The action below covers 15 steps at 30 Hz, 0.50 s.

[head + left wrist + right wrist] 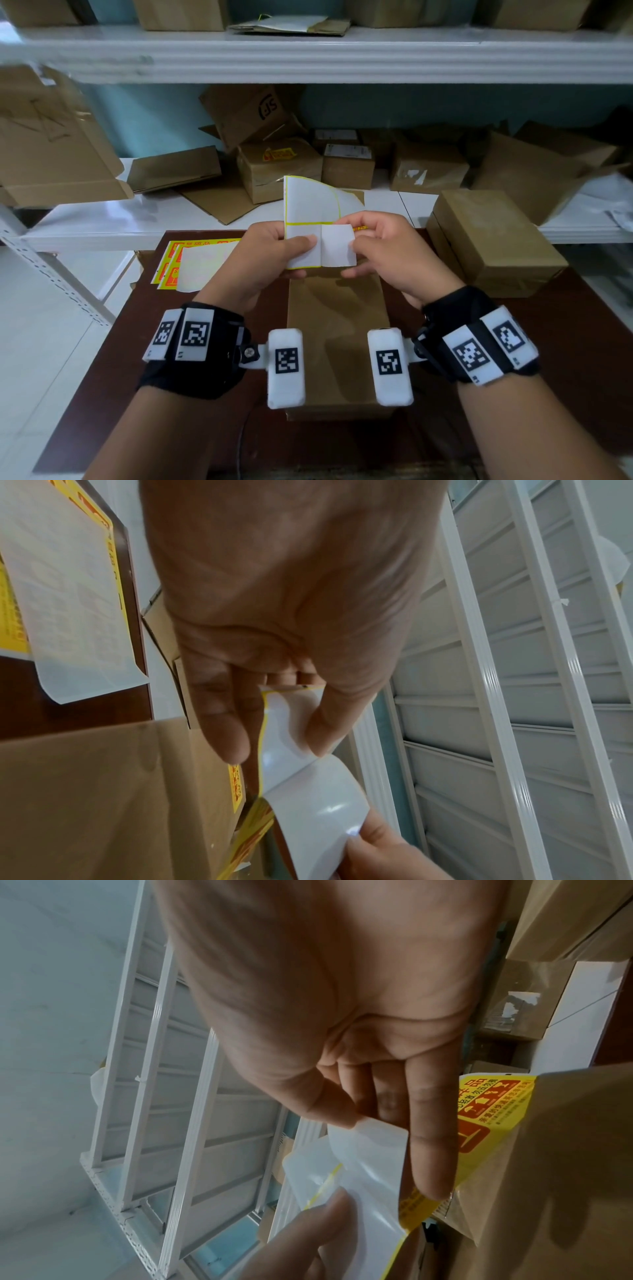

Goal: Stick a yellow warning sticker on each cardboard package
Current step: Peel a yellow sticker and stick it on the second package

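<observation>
I hold a sticker sheet (308, 202) upright over a cardboard package (337, 329) on the dark table, white side toward me, with yellow outlines. My left hand (303, 257) pinches the sheet's lower left part. My right hand (351, 258) pinches one sticker (338, 246) at the lower right corner, partly lifted from the sheet. The right wrist view shows the right hand (387, 1150) and the sticker's yellow and red printed face (486, 1112). In the left wrist view my left hand (277, 739) pinches the curling sheet (298, 791) above the package (103, 791).
More yellow sticker sheets (191, 263) lie at the table's far left corner. A second cardboard package (493, 240) stands at the table's right. Behind, a white shelf (102, 219) carries several boxes and flattened cardboard, one box (279, 168) bearing a yellow sticker.
</observation>
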### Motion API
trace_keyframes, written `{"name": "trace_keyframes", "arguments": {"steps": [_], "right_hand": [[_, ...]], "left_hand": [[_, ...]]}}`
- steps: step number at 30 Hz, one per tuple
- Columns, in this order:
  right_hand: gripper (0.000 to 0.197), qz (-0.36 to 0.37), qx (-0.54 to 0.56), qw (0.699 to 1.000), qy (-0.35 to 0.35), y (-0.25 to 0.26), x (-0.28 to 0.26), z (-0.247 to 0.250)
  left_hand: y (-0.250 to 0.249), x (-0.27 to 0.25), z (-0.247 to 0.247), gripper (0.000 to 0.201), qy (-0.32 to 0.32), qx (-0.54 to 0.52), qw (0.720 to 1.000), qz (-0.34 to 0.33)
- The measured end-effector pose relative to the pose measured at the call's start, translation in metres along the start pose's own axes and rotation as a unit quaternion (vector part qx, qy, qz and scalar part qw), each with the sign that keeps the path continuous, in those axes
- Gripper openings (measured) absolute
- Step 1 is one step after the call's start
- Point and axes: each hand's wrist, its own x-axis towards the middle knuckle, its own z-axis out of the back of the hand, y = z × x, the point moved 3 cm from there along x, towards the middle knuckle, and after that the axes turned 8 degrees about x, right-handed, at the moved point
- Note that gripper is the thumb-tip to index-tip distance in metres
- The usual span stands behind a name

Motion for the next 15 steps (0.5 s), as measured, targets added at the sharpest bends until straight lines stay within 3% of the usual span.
{"name": "trace_keyframes", "arguments": {"steps": [15], "right_hand": [[0.038, -0.012, 0.039, 0.999, -0.005, -0.0024, -0.0013, 0.0054]], "left_hand": [[0.0004, 0.0010, 0.0009, 0.011, -0.001, -0.024, 1.000, -0.002]]}}
